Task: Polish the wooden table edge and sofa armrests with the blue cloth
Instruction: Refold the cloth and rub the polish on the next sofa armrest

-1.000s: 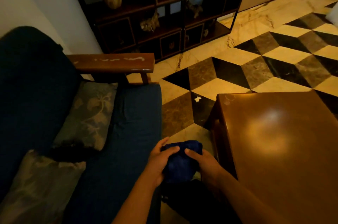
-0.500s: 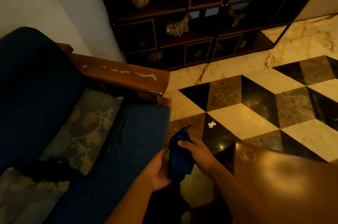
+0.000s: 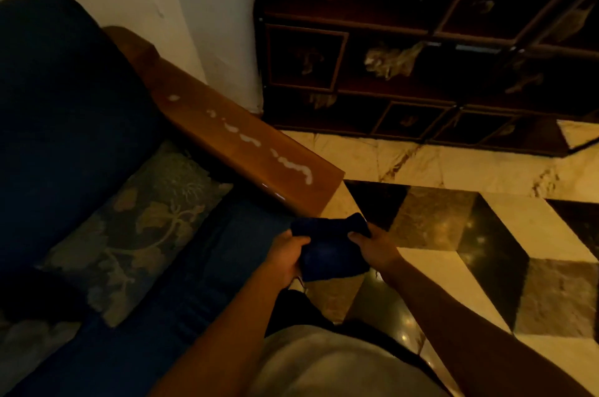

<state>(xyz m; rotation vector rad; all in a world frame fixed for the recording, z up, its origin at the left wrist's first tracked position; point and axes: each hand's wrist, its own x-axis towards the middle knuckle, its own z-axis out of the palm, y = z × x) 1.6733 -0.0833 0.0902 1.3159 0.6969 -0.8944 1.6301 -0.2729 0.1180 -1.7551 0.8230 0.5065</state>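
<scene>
Now both hands, left hand [image 3: 287, 254] and right hand [image 3: 376, 246], gripping blue cloth [image 3: 330, 247] just beside armrest [image 3: 246, 140]; white polish streaks [image 3: 291, 166] lying unwiped, polishing apparently not yet started.

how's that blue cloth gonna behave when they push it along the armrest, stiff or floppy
Probably floppy: the blue cloth bunches and folds between the left hand and right hand. It looks thick and plush, so it should grip the wood rather than slide. Pushed through the white streaks on the armrest, it will likely smear and soak them up.
</scene>
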